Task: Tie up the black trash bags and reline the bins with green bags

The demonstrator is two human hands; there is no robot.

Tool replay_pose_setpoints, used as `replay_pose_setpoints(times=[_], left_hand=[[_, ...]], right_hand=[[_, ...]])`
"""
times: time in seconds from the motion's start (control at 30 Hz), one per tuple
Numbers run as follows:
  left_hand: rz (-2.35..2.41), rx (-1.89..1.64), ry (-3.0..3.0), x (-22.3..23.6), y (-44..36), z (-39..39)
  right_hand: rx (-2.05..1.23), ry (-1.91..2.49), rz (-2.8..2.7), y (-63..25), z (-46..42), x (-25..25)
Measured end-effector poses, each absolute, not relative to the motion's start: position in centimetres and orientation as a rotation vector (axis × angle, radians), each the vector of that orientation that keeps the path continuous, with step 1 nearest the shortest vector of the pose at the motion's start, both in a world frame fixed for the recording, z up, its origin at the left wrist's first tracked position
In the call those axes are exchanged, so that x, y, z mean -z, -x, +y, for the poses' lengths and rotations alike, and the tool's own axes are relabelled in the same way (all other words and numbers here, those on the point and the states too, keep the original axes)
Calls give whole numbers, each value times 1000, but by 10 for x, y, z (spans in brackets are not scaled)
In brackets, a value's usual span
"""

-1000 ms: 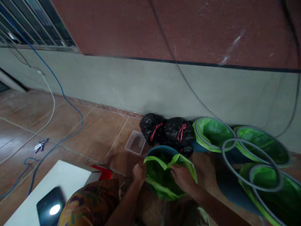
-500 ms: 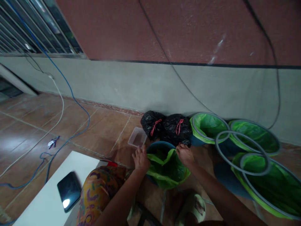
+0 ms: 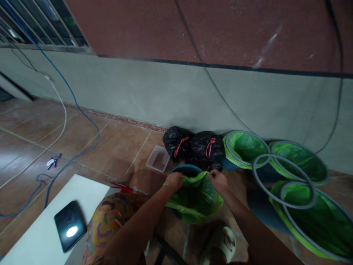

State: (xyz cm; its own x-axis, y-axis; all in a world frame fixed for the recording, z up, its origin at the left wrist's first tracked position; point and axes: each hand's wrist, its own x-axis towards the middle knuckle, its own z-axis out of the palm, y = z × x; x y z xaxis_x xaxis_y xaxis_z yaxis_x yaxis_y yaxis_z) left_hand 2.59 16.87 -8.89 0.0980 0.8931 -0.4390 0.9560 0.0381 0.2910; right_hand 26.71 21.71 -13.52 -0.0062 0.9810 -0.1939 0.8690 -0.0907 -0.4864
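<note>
Between my two hands a green trash bag (image 3: pixel 198 195) hangs inside a blue bin (image 3: pixel 185 169), its front edge folded over the rim. My left hand (image 3: pixel 174 182) is closed on the bag's edge at the bin's left side. Opposite it, my right hand (image 3: pixel 217 180) pinches the bag's edge at the back right. The bag's far edge runs between the hands, and behind it the bin's blue rim shows bare.
To the right stand several bins lined with green bags; a loose grey ring (image 3: pixel 285 181) lies across them. Black tied bags (image 3: pixel 207 147) and a clear plastic box (image 3: pixel 158 158) are by the wall. At left, a phone (image 3: pixel 71 225) lies on a white surface (image 3: pixel 30 239).
My left hand has gone from fingers spread at the rim to closed on the bag's edge. The bag's far edge is now pulled straighter between the hands. The view has shifted slightly.
</note>
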Motion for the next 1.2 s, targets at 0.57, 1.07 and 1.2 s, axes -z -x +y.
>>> replay_pose_setpoints(times=[0.57,1.07,1.2], left_hand=[[2008,19,-1652,79,-8,174],[1830,21,-1759,87,-16,187],[1703,-28,-1796,90,-14,185]], right_hand=[[-801,1927,-1709,-261,226,150],[-809,1798,-2207,-242,236,117],[-889,1662,-2236,-238,236,109]])
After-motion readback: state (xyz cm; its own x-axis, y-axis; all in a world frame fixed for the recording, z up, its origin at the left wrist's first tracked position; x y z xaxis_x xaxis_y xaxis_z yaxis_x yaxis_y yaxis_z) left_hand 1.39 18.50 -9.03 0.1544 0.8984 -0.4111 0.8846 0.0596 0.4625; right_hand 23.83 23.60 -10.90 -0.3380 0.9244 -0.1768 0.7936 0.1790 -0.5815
